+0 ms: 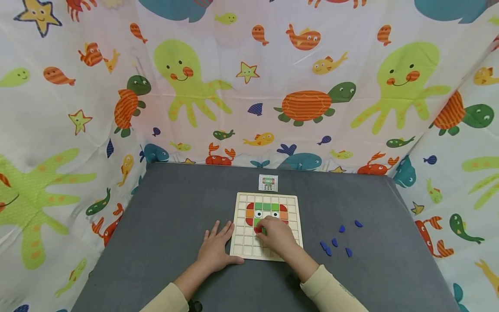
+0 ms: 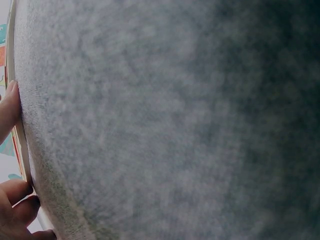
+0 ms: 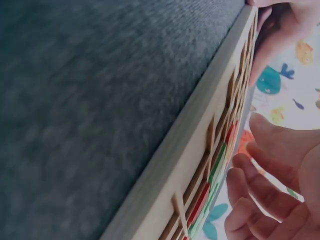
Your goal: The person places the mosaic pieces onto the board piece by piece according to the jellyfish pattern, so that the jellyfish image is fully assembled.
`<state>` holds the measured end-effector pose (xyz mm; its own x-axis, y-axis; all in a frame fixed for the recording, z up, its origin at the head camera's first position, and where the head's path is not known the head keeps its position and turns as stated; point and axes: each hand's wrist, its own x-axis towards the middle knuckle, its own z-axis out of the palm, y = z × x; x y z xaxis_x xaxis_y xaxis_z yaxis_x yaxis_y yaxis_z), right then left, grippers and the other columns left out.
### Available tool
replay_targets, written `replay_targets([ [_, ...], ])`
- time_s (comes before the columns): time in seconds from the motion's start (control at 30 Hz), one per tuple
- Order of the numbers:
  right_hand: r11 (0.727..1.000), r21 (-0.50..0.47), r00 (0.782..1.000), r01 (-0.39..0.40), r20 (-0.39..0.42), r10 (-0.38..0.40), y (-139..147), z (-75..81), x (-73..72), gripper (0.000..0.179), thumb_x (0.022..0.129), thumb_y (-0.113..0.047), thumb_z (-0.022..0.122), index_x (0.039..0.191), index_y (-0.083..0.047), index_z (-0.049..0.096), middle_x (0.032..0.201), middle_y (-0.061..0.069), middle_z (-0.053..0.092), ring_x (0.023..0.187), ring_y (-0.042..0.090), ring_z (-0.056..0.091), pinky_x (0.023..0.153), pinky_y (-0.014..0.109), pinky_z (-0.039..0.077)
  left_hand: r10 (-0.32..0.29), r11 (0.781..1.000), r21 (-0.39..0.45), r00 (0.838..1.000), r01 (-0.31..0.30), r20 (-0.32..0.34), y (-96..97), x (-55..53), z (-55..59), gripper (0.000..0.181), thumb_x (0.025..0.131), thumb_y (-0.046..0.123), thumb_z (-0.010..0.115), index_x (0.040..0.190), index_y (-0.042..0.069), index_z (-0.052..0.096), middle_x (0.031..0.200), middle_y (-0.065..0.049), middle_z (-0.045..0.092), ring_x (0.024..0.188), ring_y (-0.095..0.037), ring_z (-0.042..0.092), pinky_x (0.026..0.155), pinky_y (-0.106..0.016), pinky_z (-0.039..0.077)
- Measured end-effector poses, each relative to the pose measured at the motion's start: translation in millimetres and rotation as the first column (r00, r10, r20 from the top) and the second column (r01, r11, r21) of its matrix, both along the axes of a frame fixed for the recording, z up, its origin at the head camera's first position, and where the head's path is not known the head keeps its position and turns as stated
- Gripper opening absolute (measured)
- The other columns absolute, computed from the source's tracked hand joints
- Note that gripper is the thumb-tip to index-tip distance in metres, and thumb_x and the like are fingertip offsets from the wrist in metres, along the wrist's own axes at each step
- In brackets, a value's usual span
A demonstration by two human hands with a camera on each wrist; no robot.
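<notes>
A square wooden grid board (image 1: 243,240) lies on the grey table, with red, orange and green tiles (image 1: 264,206) and two eye tiles (image 1: 258,214) set in its upper cells. My left hand (image 1: 214,251) rests at its left edge, fingers spread and thumb by the lower left corner. Over the middle of the board is my right hand (image 1: 278,236), fingers bent down by a red tile and a green one. From the right wrist, its thumb and fingers (image 3: 260,187) look apart, and no piece shows between them. The hand covers part of the grid.
Several dark blue half-round pieces (image 1: 334,242) lie scattered on the table (image 1: 187,195) right of the board. A small picture card (image 1: 268,183) lies just beyond the board's far edge. A sea-animal curtain (image 1: 234,95) surrounds the table's back and sides.
</notes>
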<state>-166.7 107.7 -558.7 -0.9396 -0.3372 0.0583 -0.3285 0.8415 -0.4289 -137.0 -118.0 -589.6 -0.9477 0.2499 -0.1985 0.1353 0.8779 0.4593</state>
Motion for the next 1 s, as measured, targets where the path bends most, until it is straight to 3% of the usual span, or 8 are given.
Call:
replay_targets([
  [0.33, 0.997, 0.078, 0.999, -0.021, 0.027, 0.019, -10.0, -5.2, -5.6, 0.015, 0.081, -0.016, 0.085, 0.093, -0.015, 0.077, 0.087, -0.001, 0.064, 0.077, 0.015, 0.060, 0.063, 0.031, 0.052, -0.002, 1.000, 0.001, 1.000, 0.002, 0.011, -0.1, -0.7, -3.7, 0.120, 0.063, 0.068, 0.085, 0.159, 0.018, 0.034, 0.166, 0.000, 0.031, 0.157, -0.036, 0.011, 0.121, -0.065, 0.015],
  [0.57, 0.998, 0.032, 0.998, -0.049, 0.036, 0.048, -10.4, -1.0, -9.6, 0.014, 0.080, -0.004, 0.083, 0.086, -0.012, 0.073, 0.083, 0.001, 0.059, 0.073, 0.015, 0.055, 0.064, 0.031, 0.049, 0.001, 1.000, 0.006, 1.000, -0.001, -0.001, -0.5, -1.4, -3.9, 0.119, 0.063, 0.067, 0.085, 0.159, 0.018, 0.035, 0.165, -0.001, 0.032, 0.156, -0.036, 0.013, 0.121, -0.065, 0.015],
  [0.8, 0.998, 0.014, 0.998, -0.054, 0.042, 0.053, -9.7, -0.9, -9.5, 0.014, 0.081, -0.004, 0.082, 0.092, -0.011, 0.076, 0.089, 0.003, 0.061, 0.078, 0.017, 0.060, 0.072, 0.034, 0.055, -0.001, 1.000, 0.005, 1.000, 0.001, 0.002, -0.4, -0.9, -2.9, 0.119, 0.063, 0.067, 0.085, 0.159, 0.017, 0.035, 0.165, -0.001, 0.032, 0.156, -0.036, 0.013, 0.120, -0.066, 0.015],
  [1.0, 0.998, 0.017, 0.998, -0.058, 0.038, 0.057, -10.9, 2.8, -7.1, 0.013, 0.084, -0.008, 0.081, 0.084, -0.018, 0.072, 0.084, -0.003, 0.064, 0.073, 0.012, 0.058, 0.063, 0.029, 0.050, -0.002, 1.000, 0.005, 1.000, 0.002, -0.008, -0.5, -1.1, -3.1, 0.119, 0.063, 0.067, 0.085, 0.159, 0.018, 0.035, 0.165, -0.001, 0.032, 0.156, -0.036, 0.013, 0.121, -0.065, 0.016],
])
